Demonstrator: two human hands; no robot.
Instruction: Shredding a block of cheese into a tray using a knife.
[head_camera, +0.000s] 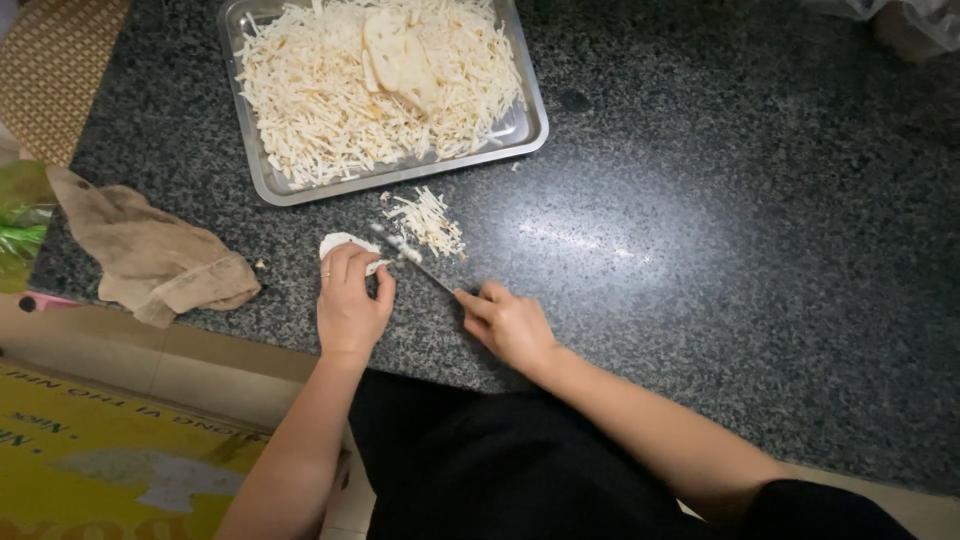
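The steel tray (385, 178) ran off the top edge, its far rim unseen. The left hand (350, 300) covered most of the pale slice (340, 242). The knife (415, 262) blade was blurred, its handle buried in the right hand (508, 325). The clear bag (915, 20) was cut at the corner.

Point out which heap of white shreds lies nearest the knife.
The small heap on the bare counter, just beyond the knife. The big heap fills the steel tray farther back.
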